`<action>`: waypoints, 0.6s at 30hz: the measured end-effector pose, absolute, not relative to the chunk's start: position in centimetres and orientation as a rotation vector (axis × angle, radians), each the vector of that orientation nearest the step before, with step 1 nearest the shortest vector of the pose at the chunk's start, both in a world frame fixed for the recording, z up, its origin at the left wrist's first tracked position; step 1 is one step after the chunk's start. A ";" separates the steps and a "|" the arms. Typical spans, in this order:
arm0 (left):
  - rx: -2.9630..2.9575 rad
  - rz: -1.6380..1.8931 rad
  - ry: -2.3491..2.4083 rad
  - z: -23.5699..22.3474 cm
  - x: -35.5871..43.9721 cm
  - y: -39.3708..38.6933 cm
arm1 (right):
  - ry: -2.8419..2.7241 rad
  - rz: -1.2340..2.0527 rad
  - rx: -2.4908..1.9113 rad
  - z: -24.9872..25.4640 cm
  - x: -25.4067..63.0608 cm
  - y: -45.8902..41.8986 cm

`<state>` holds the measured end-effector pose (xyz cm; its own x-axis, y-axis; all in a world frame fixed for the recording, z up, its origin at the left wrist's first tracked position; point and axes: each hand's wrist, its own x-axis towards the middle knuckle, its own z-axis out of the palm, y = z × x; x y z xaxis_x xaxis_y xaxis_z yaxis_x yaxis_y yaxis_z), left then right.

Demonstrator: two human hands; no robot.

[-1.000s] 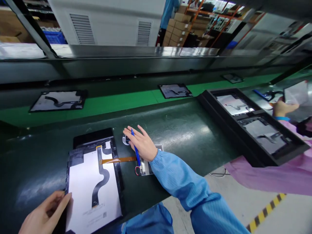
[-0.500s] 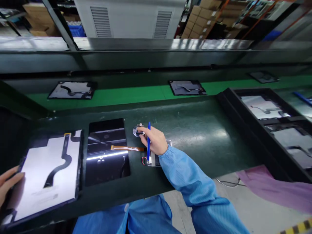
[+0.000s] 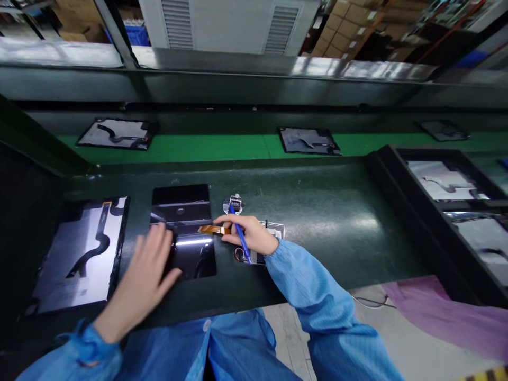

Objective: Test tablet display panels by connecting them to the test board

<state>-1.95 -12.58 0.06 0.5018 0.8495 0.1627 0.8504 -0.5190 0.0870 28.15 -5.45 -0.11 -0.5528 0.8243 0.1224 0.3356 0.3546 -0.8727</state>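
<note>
My right hand (image 3: pixel 252 234) is closed, with a blue pen-like stick (image 3: pixel 240 235) in its fingers and an orange flex cable (image 3: pixel 210 229) pinched at the fingertips. The cable's free end hangs over a dark glossy screen panel (image 3: pixel 194 259) lying on the bench. Fingers apart, my left hand (image 3: pixel 145 272) is at that panel's left edge; whether it touches is unclear. Just beyond the right fingers lies a chrome tally counter (image 3: pixel 234 203). A small flat device (image 3: pixel 277 228) with a red wire is partly hidden beneath the right hand and wrist.
A display panel (image 3: pixel 93 238) with a white back and black ribbon lies on the left. Similar panels (image 3: pixel 121 132) (image 3: pixel 308 141) rest along the green strip (image 3: pixel 218 148). A black divided tray (image 3: pixel 391 198) holding more panels stands at right. Purple cloth (image 3: pixel 444 317) hangs beyond the bench edge.
My left hand has left the white-backed panel and moved right to the dark one. My right hand has come off the tally counter and taken hold of the flex cable, keeping the blue stick.
</note>
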 end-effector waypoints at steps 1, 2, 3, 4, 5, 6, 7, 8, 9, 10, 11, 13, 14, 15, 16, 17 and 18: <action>-2.818 -0.236 -1.420 -0.4 0.0 -13.3 | -1.936 1.248 -0.970 0.2 28.3 -5.4; -2.877 -0.206 -1.345 -0.9 1.4 -13.9 | -1.811 1.345 -0.941 0.5 28.4 -5.4; -2.913 -0.186 -1.307 -1.3 2.2 -14.6 | -1.697 1.422 -0.916 0.8 28.5 -5.4; -2.939 -0.163 -1.297 -1.6 2.6 -15.2 | -1.599 1.478 -0.897 1.2 28.6 -5.5; -2.950 -0.149 -1.302 -1.9 2.6 -15.9 | -1.521 1.511 -0.886 1.5 28.6 -5.5; -2.954 -0.139 -1.311 -2.2 2.4 -16.5 | -1.458 1.530 -0.879 1.8 28.7 -5.5; -2.959 -0.137 -1.306 -2.4 2.0 -17.2 | -1.404 1.541 -0.870 2.1 28.8 -5.5; -2.961 -0.151 -1.294 -2.6 1.6 -17.9 | -1.355 1.550 -0.856 2.3 28.8 -5.5; -2.965 -0.188 -1.274 -2.8 1.1 -18.6 | -1.313 1.561 -0.840 2.4 28.9 -5.5; -2.980 -0.240 -1.247 -2.9 0.6 -19.4 | -1.278 1.574 -0.824 2.4 29.0 -5.4; -2.999 -0.316 -1.224 -3.0 0.2 -20.1 | -1.249 1.589 -0.811 2.4 29.0 -5.4; -3.047 -0.547 -1.211 -2.8 -0.6 -21.6 | -1.217 1.614 -0.797 2.1 29.2 -5.3; -3.046 -0.704 -1.261 -2.6 -0.9 -22.2 | -1.214 1.623 -0.790 1.9 29.3 -5.2; -2.994 -0.888 -1.394 -2.4 -1.2 -22.8 | -1.218 1.628 -0.779 1.7 29.3 -5.1; -2.881 -1.063 -1.599 -2.1 -1.4 -23.2 | -1.225 1.629 -0.765 1.5 29.4 -5.1; -2.718 -1.205 -1.834 -1.9 -1.5 -23.4 | -1.231 1.624 -0.752 1.4 29.4 -5.0; -2.555 -1.267 -2.066 -1.7 -1.4 -23.5 | -1.234 1.618 -0.743 1.2 29.4 -5.0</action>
